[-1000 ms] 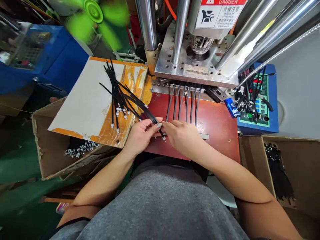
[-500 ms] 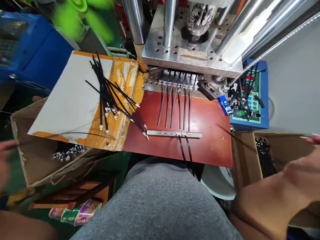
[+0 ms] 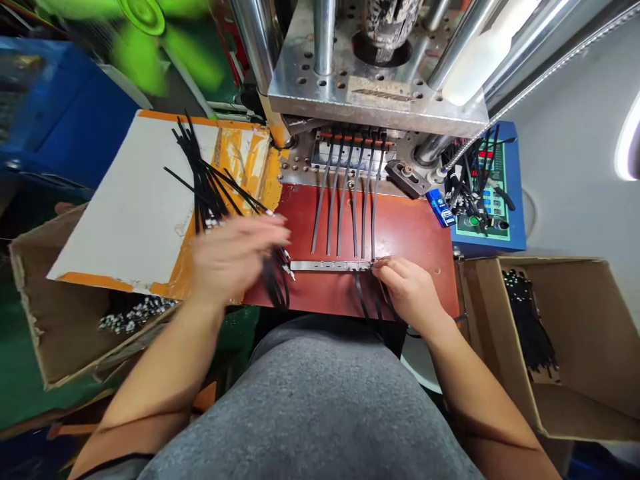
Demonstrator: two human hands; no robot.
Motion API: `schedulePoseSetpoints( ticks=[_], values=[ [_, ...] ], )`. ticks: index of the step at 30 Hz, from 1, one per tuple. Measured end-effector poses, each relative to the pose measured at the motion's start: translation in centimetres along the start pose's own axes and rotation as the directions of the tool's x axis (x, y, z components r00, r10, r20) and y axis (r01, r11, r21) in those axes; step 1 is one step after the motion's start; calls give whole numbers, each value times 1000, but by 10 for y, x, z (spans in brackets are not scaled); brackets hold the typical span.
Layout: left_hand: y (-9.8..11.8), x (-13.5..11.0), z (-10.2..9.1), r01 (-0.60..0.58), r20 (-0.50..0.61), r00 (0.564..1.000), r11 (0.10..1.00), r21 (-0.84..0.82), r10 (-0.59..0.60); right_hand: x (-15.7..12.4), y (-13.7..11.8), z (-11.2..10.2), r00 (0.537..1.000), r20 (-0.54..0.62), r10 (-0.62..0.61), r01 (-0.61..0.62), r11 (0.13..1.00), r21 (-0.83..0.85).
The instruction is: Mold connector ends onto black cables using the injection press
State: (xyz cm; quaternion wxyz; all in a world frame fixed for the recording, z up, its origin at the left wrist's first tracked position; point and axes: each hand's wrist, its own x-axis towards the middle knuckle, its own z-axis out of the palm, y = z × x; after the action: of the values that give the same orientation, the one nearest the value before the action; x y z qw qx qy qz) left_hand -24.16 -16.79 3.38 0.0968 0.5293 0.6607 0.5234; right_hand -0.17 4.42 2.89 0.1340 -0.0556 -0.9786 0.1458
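My right hand (image 3: 411, 291) rests on the red work plate (image 3: 415, 227), its fingers pinched at the right end of a thin metal strip (image 3: 330, 265). Two black cables (image 3: 361, 297) run from the strip towards me and pass under that hand. Several grey cables (image 3: 345, 200) lie side by side from the strip up into the press die (image 3: 350, 143). My left hand (image 3: 235, 257) hovers over the plate's left edge, smeared by motion, with dark cables (image 3: 276, 287) hanging below it. A pile of loose black cables (image 3: 207, 180) lies on the white and orange board (image 3: 125, 200).
The steel press (image 3: 370, 87) with its columns stands over the plate. A blue control box (image 3: 487, 200) is at the right. A cardboard box (image 3: 575, 373) with black cables stands lower right, and another box (image 3: 50, 333) with connector ends lower left. A green fan (image 3: 145, 27) spins top left.
Both hands have come back in from the sides. The right hand now sits at the strip's right end. The left hand has swept in over the plate's left edge.
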Motion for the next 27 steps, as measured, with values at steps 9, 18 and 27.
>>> schedulePoseSetpoints(
  ticks=[9,18,27],
  values=[
    [-15,-2,74,-159,172,973,987,20,153,-17,-2,33,977,-135,166,-142,975,172],
    [5,11,67,-181,406,912,949,260,63,-18,-2,32,964,-118,240,-217,960,178],
    [-10,-11,70,-81,121,989,997,4,80,-20,0,30,946,-156,284,-266,956,127]
  ],
)
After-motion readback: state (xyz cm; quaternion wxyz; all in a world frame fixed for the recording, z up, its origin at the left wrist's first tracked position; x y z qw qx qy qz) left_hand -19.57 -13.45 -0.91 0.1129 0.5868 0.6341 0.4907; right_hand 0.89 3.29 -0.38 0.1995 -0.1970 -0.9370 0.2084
